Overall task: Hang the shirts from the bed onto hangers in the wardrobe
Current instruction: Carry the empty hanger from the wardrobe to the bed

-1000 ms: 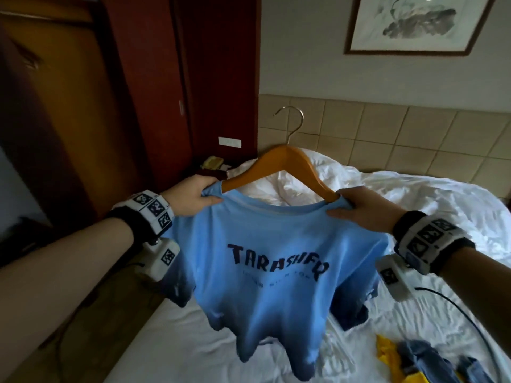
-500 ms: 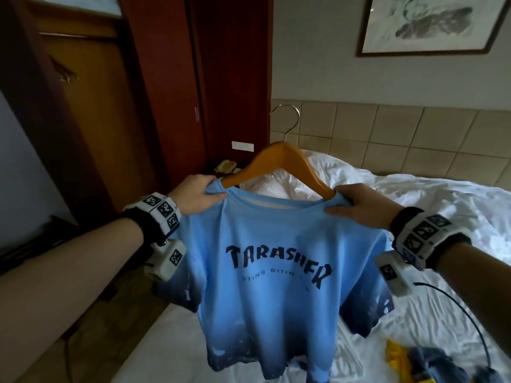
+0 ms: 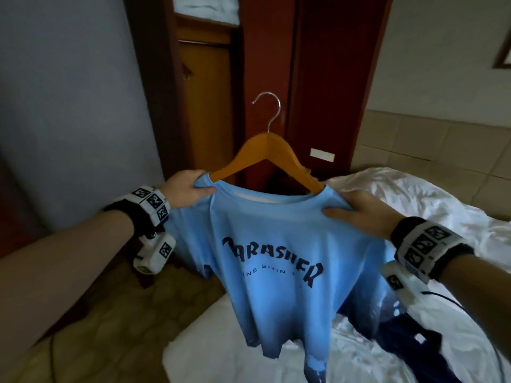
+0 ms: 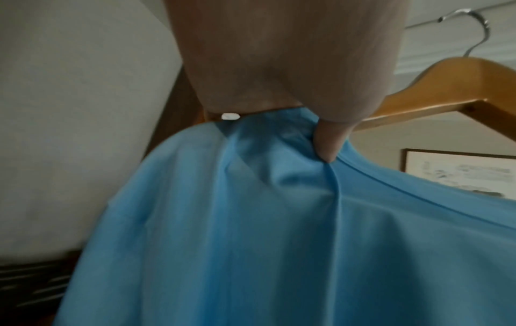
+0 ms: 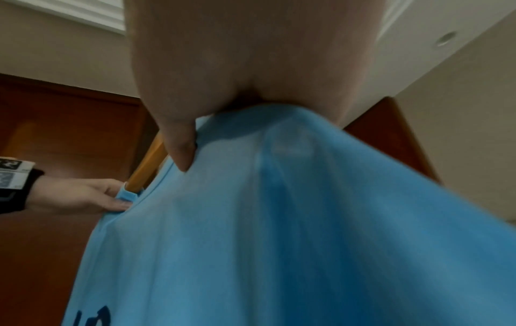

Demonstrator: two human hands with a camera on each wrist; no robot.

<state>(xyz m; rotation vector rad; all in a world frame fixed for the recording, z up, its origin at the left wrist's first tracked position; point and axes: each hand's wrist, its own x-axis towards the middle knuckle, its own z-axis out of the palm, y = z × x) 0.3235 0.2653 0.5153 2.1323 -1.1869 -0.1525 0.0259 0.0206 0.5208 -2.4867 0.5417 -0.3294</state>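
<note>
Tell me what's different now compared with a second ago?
The person has turned left, carrying the blue shirt on its wooden hanger away from the bed toward the open wardrobe, which now stands straight ahead. Nothing was taken up or let go: the left hand and right hand still grip the shirt's shoulders over the hanger's ends.

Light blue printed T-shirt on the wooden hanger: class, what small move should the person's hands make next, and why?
Probably carry it toward the open wardrobe and lift the hook to the rail. The light blue printed T-shirt already sits on the wooden hanger with a metal hook, the left hand and right hand each grip a shoulder, and the hook hangs on nothing.
</note>
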